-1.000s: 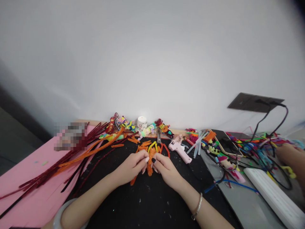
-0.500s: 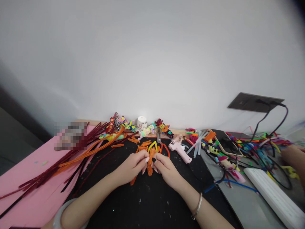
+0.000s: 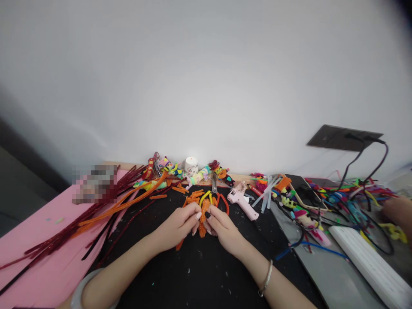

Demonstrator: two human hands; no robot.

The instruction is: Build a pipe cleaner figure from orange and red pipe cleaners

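Note:
My left hand (image 3: 178,225) and my right hand (image 3: 222,227) meet over the black mat (image 3: 199,274), both pinching an orange pipe-cleaner piece (image 3: 202,223) between their fingertips. The piece stands roughly upright between the thumbs, and one orange end (image 3: 179,244) sticks out below my left hand. Just behind the hands lie several short orange, yellow and red pipe-cleaner bits (image 3: 199,196) and a pair of scissors (image 3: 214,184).
A pink glue gun (image 3: 242,201) lies right of the hands. Long red and orange pipe cleaners (image 3: 96,214) spread over pink paper (image 3: 41,257) at left. Right: clear glue sticks (image 3: 267,191), phone (image 3: 304,191), tangled cables, white keyboard (image 3: 370,262), another person's hand (image 3: 397,212). Small figures and a white jar (image 3: 191,165) line the wall.
My hands stay on the orange piece with almost no movement. The other person's hand at the far right has drawn back toward the frame's edge.

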